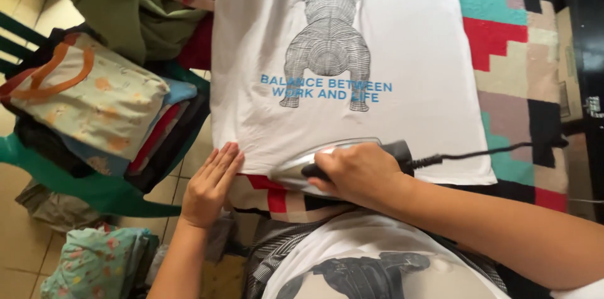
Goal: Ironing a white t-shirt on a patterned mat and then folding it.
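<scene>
Head view: you're gripping the silver iron [314, 164] in your closed right hand [362, 173] at the white T-shirt's [402, 54] near hem, while your flat, empty left hand [209, 186] is pressing that hem beside it.

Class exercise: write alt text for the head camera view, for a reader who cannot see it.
A person's right hand presses a silver iron on the hem of a white T-shirt printed with a dog, while the left hand flattens the hem. Folded clothes are stacked on a green chair to the left.
</scene>
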